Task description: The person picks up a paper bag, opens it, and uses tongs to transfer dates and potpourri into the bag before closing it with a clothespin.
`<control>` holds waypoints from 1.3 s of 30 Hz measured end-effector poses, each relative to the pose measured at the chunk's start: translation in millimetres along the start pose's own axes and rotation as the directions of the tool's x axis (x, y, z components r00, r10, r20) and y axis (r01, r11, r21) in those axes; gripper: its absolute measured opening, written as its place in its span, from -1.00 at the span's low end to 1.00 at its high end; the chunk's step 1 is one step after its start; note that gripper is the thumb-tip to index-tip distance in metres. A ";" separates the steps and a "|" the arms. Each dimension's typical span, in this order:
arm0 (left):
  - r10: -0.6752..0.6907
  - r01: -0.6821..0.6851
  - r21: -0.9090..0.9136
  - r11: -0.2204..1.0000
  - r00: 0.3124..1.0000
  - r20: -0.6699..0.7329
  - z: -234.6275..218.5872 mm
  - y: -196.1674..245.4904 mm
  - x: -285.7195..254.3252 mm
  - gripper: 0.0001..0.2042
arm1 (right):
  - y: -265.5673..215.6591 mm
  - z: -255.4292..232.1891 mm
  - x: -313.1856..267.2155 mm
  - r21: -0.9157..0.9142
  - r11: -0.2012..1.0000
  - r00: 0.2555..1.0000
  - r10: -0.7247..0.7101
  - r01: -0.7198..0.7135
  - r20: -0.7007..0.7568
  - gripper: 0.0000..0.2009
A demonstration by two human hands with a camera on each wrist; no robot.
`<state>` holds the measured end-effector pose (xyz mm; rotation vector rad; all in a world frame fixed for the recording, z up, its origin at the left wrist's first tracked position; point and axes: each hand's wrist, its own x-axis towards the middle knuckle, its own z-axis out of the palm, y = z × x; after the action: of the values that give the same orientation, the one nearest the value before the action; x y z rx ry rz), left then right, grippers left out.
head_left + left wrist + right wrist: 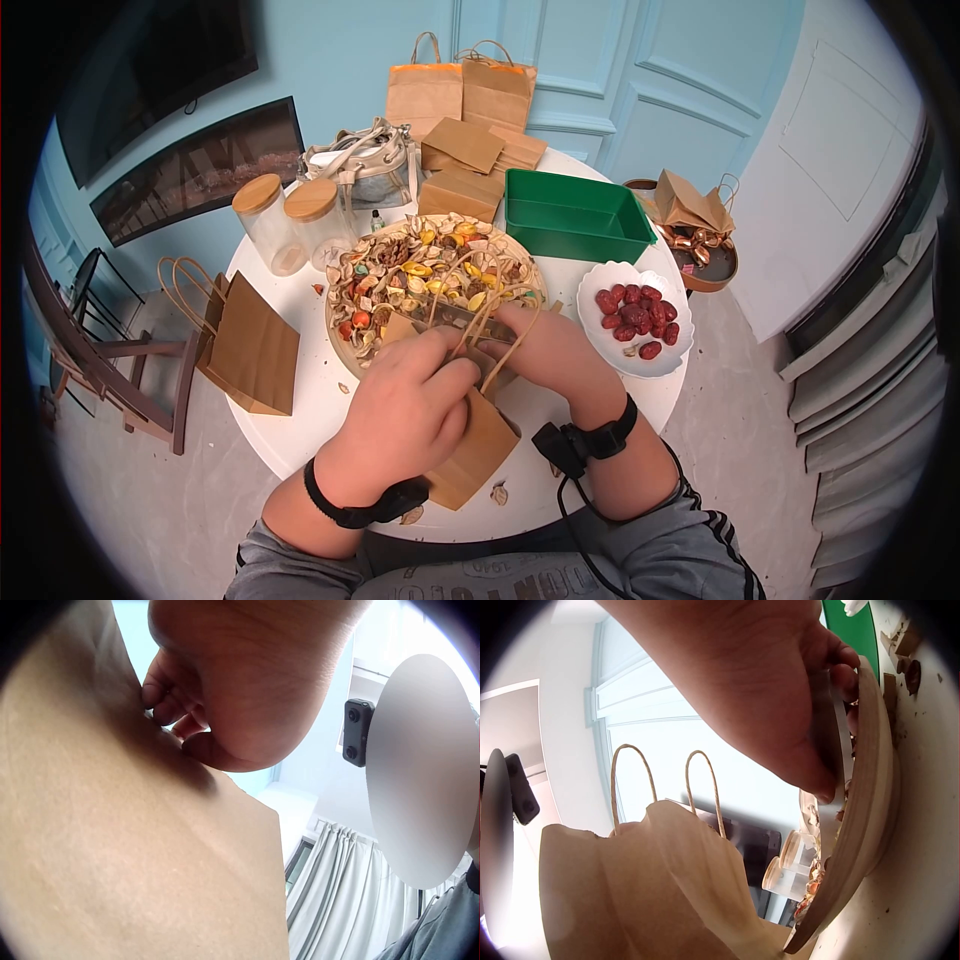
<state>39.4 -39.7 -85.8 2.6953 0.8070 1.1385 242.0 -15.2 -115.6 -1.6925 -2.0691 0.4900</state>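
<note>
A brown paper bag [478, 462] with twisted paper handles stands tilted at the table's front edge. My left hand [405, 405] pinches the bag's upper edge, as the left wrist view shows with thumb and fingers at the paper [135, 847]. My right hand [545, 350] reaches past the handles over a round wooden tray [343, 355] heaped with potpourri [400, 280]. In the right wrist view, its fingers and thumb hold a shiny, thin-walled metal scoop-like piece [829, 832] low inside the tray's rim. The scoop's far end is hidden among the dried pieces.
A white scalloped plate [650, 362] of red dates [632, 315] lies right, below a green box [575, 240]. Two lidded jars [270, 235], a handbag [375, 165] and folded paper bags [465, 145] stand behind. Another paper bag [250, 345] stands left; a stool [710, 265] is beside the table.
</note>
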 end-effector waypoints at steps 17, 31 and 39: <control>-0.002 0.002 0.005 1.000 1.000 0.011 -0.5 0.7 -0.4 -0.80 | 2.8 2.7 0.5 0.028 0.999 0.999 -0.030 0.030 -0.022 -0.68; -0.003 0.003 -0.001 1.000 0.999 0.040 -2.8 2.8 -1.6 -0.76 | 1.3 1.6 0.1 0.009 0.999 0.999 -0.032 0.032 -0.005 -0.69; -0.016 0.016 0.000 1.000 0.998 0.055 -3.6 4.0 -1.7 -0.76 | 7.3 6.8 1.4 0.005 0.999 0.999 -0.042 0.042 -0.017 -0.68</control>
<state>37.7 -44.4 -83.2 2.7017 0.8184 1.0561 244.3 -12.4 -125.0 -1.6408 -2.0856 0.4663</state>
